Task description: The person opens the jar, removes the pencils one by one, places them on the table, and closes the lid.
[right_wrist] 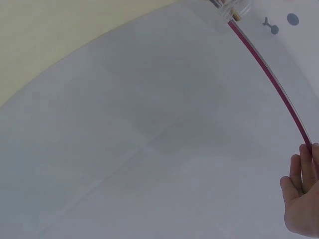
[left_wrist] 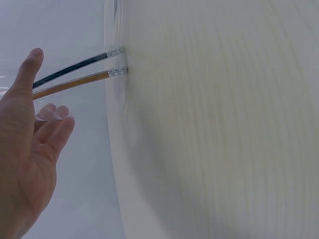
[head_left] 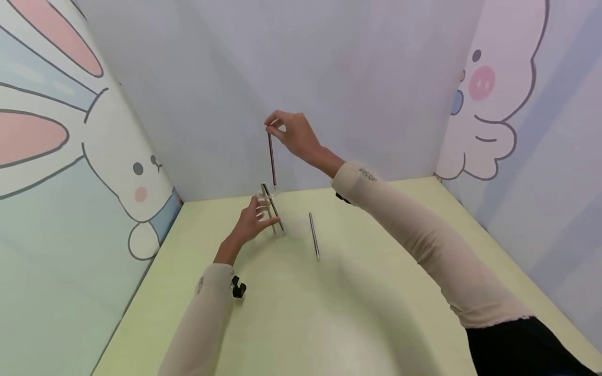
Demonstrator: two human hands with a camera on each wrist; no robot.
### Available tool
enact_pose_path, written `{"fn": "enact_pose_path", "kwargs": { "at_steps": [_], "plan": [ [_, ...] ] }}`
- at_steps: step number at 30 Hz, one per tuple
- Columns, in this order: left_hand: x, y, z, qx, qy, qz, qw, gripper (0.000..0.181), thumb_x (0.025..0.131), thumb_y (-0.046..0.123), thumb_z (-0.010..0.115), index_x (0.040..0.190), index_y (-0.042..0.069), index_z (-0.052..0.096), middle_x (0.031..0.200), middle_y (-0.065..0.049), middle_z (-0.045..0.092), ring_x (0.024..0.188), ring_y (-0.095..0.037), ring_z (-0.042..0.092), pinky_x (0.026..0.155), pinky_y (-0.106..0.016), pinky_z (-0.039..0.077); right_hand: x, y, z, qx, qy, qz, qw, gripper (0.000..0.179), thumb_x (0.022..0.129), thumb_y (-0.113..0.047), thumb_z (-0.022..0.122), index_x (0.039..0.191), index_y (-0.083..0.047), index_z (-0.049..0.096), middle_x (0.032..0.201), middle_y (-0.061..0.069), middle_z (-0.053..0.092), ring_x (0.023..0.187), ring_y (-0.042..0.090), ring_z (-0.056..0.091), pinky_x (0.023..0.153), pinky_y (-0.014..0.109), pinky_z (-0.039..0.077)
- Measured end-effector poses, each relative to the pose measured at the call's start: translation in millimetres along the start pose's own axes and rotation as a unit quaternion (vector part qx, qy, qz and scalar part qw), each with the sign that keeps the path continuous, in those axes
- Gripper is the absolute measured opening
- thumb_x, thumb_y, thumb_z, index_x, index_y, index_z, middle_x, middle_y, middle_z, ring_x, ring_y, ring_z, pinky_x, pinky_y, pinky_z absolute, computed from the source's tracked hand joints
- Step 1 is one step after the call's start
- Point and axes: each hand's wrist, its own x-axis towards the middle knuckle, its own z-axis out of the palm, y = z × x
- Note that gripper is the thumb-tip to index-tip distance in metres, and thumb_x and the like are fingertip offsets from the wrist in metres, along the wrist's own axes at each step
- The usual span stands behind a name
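Near the back of the table, my left hand (head_left: pixel 251 222) curls round a see-through cup (head_left: pixel 273 194), thumb on one side and fingers on the other. Two slim sticks lean inside the cup, a dark green stick (left_wrist: pixel 75 67) and an orange stick (left_wrist: pixel 75 84), their clear ends at the base. High above, my right hand (head_left: pixel 296 133) pinches the top of a dark red stick (head_left: pixel 271 159) that hangs nearly upright. Its lower end is right at the cup's rim (right_wrist: pixel 241 7) in the right wrist view.
Another slim dark stick (head_left: pixel 314 236) lies on the pale yellow table (head_left: pixel 291 313), right of the cup. A plain grey wall (head_left: pixel 216 104) stands close behind. Side walls with cartoon animals (head_left: pixel 136 193) flank the table.
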Motion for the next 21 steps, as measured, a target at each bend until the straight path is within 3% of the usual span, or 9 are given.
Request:
{"fn": "enact_pose_path", "kwargs": {
  "at_steps": [4,7,14,21],
  "plan": [
    [-0.4,2.1,-7.3,0.005,0.0,-0.005,1.0,0.071,0.082,0.033,0.077,0.133,0.015,0.032,0.14,-0.013,0.047,0.129,-0.035,0.046,0.104,-0.048,0.043,8.3,-5.9,-7.6,-0.009,0.013,0.0,0.9999,0.015,0.094,-0.025,0.063,0.106,-0.018,0.067,0.101,-0.004,0.072,0.082,0.006,0.064,0.053,0.024,0.036],
    [0.0,4.9,-12.9,0.005,-0.001,-0.006,1.0,0.073,0.081,0.035,0.077,0.134,0.014,0.031,0.141,-0.013,0.046,0.129,-0.035,0.046,0.104,-0.047,0.043,14.9,-10.1,-14.3,-0.018,0.026,0.001,0.9995,0.016,0.094,-0.026,0.062,0.107,-0.018,0.067,0.101,-0.005,0.072,0.084,0.006,0.064,0.051,0.025,0.03],
    [-4.3,11.3,-23.5,0.008,0.011,-0.002,0.9999,0.073,0.08,0.036,0.078,0.133,0.015,0.032,0.138,-0.011,0.048,0.129,-0.035,0.046,0.104,-0.048,0.043,25.3,-17.1,-26.3,-0.014,0.033,0.024,0.9991,0.017,0.095,-0.029,0.061,0.107,-0.019,0.068,0.101,-0.007,0.071,0.092,0.003,0.063,0.059,0.021,0.036],
    [-8.0,15.6,-24.0,0.004,0.003,-0.007,1.0,0.072,0.08,0.036,0.078,0.132,0.016,0.032,0.14,-0.014,0.047,0.129,-0.037,0.046,0.104,-0.048,0.044,11.1,-4.1,-30.3,-0.017,0.018,0.069,0.9973,0.02,0.095,-0.031,0.06,0.11,-0.02,0.068,0.106,-0.005,0.07,0.095,0.005,0.063,0.072,0.022,0.046]
  ]
}}
